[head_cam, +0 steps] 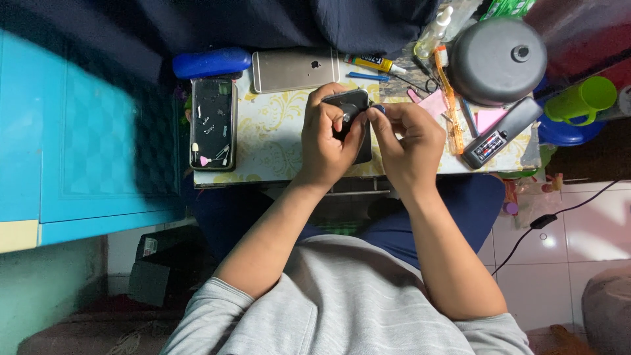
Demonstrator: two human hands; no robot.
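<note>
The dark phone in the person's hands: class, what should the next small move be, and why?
Probably a small, steady turn or press with the right hand, while the left hand keeps gripping. The left hand clamps the dark phone above the small table, and the right fingertips pinch something small and blue at its edge; what it is cannot be told.

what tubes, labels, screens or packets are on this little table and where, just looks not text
Glue tube: far edge, lying flat, yellow label, white tip.
Gold phone: far edge, face down, rounded rectangle.
Opened phone: left end, dark insides, small parts showing.
Grey tester: right end, long body, small white dial face.
Green packet: top right corner, mostly cut off.
Dark phone: held in left hand, right hand touching it.
</note>
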